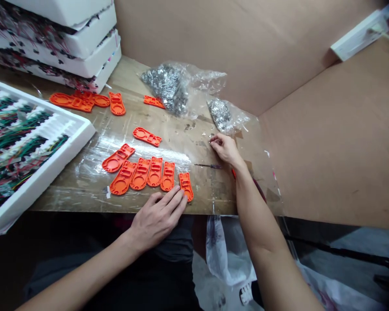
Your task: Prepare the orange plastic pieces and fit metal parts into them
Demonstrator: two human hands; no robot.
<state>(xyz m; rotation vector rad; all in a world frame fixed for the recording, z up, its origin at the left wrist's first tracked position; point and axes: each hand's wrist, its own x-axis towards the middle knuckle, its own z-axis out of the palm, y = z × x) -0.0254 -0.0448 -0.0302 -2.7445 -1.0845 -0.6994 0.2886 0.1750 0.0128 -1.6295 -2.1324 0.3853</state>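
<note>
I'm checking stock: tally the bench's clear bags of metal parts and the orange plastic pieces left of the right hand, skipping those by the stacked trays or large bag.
Clear bags of metal parts: 2
Orange plastic pieces: 7
Total: 9

"What's underneath it all?"

"A worn brown tabletop (181, 129), glossy around the middle of the frame."

"And on it?"

"Orange plastic pieces (154, 178), mostly in a loose row left of centre, one lying just above. More orange pieces (117, 104) lie at upper left, beside stacked white foam trays (105, 71)."

"Top centre?"

"A large clear bag (168, 84) of metal parts, a smaller bag (220, 114) to its right, an orange piece (153, 101) against the large one."

"Right of centre?"

"A thin dark tool (207, 166), below loose metal bits (204, 134)."
</note>
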